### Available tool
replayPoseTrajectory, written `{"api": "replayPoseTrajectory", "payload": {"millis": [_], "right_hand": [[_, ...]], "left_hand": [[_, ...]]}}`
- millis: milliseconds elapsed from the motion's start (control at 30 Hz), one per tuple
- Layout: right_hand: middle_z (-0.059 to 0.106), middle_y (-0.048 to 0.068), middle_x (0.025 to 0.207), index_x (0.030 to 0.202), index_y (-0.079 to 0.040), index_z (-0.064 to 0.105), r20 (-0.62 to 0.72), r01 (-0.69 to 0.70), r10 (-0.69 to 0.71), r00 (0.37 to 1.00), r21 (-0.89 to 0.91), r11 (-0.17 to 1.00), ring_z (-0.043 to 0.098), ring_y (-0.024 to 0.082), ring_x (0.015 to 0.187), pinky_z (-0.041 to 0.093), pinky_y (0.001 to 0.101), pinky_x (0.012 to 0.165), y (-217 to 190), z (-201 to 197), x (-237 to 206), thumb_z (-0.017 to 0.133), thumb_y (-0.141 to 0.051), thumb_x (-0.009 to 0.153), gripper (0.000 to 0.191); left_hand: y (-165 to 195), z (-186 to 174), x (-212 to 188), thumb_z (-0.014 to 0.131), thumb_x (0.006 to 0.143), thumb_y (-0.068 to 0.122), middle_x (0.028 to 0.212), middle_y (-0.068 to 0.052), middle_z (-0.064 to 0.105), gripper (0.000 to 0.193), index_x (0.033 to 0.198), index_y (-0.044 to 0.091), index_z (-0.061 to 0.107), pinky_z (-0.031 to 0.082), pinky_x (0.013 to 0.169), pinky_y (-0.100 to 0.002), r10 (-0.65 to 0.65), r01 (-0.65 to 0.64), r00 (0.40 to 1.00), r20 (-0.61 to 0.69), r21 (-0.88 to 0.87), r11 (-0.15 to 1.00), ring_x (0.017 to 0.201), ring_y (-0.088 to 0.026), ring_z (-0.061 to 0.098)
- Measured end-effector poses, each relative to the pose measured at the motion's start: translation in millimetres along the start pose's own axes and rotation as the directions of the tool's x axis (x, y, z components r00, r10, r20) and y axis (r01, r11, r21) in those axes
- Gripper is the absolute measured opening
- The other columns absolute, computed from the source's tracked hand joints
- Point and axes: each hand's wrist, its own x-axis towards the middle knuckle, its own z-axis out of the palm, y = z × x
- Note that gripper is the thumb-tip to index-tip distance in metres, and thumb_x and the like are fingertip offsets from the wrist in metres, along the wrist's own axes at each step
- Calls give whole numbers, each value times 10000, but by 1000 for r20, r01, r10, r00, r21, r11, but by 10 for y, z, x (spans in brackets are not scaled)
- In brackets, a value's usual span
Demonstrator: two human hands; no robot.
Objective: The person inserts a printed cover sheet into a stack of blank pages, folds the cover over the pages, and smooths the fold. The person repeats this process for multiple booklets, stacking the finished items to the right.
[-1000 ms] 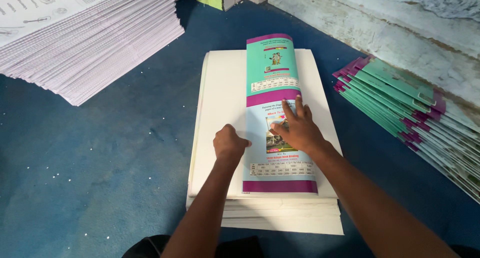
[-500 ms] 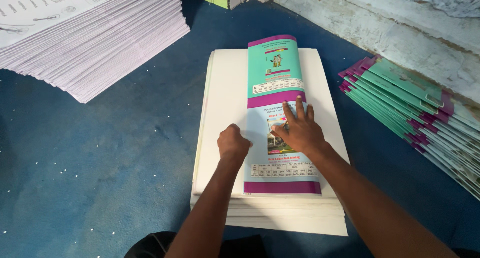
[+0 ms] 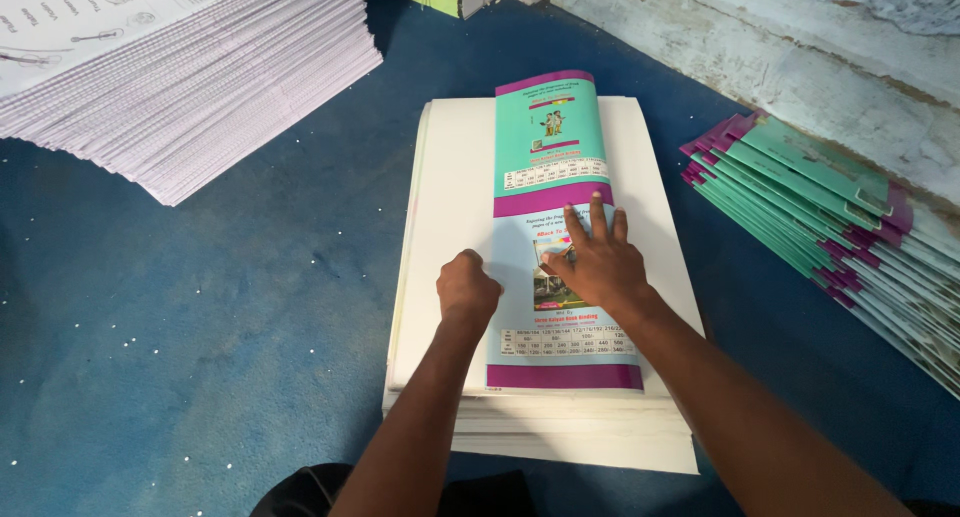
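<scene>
Both hands press on a folded printed cover (image 3: 555,227), teal with magenta bands, that lies lengthwise on a stack of cream sheets (image 3: 450,207). Curled into a fist, the left hand (image 3: 467,290) bears down on the cover's left edge and grips nothing. Fingers spread, the right hand (image 3: 592,264) lies flat on the cover's middle. To the right, a fanned pile of matching covers (image 3: 830,212) rests on the blue floor (image 3: 200,307); white printed sheets (image 3: 170,67) lie upper left.
</scene>
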Motion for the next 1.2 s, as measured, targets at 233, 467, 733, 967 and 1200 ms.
{"api": "replayPoseTrajectory", "payload": {"millis": [233, 467, 733, 967, 1200], "right_hand": [[208, 265, 1627, 1550, -193, 403, -19, 6, -6, 1000, -32, 999, 254, 597, 1431, 524, 613, 943, -43, -19, 5, 579, -710, 850, 888], [355, 222, 1595, 1482, -264, 534, -138, 68, -85, 987, -127, 990, 306, 510, 1479, 327, 672, 1131, 106, 106, 7, 525, -592, 966, 611], [313, 281, 1603, 1522, -231, 484, -198, 156, -164, 966, -55, 986, 223, 447, 1520, 206, 655, 1173, 279, 298, 18, 471, -525, 994, 604], [281, 270, 1609, 1560, -244, 405, -127, 121, -131, 983, -82, 989, 207, 443, 1518, 203, 678, 1156, 272, 325, 4, 440, -587, 981, 673], [244, 228, 1643, 1576, -272, 357, -47, 76, -78, 996, -40, 996, 197, 428, 1527, 187, 696, 1149, 287, 407, 47, 424, -588, 992, 667]], "left_hand": [[164, -5, -90, 640, 861, 27, 1297, -194, 600, 417, 1252, 162, 693, 535, 975, -451, 160, -176, 982, 99, 187, 966, 1196, -362, 579], [319, 241, -19, 690, 904, 152, 1255, -112, 590, 221, 1088, 39, 737, 487, 1002, -503, 435, -484, 872, 223, 514, 708, 1219, -297, 560], [597, 174, 59, 948, 636, 431, 1304, -170, 562, 829, 1295, 61, 609, 538, 1024, -447, 232, -443, 866, 442, 467, 766, 1279, -365, 522], [810, 158, -40, 1031, 564, 367, 1440, -206, 446, 1109, 1503, 250, 452, 554, 1008, -499, 171, -444, 857, 485, 529, 724, 1398, -496, 345], [870, 146, -3, 1025, 549, 337, 1465, -155, 409, 1090, 1490, 297, 477, 575, 992, -484, 102, -388, 869, 483, 540, 747, 1410, -449, 345]]}}
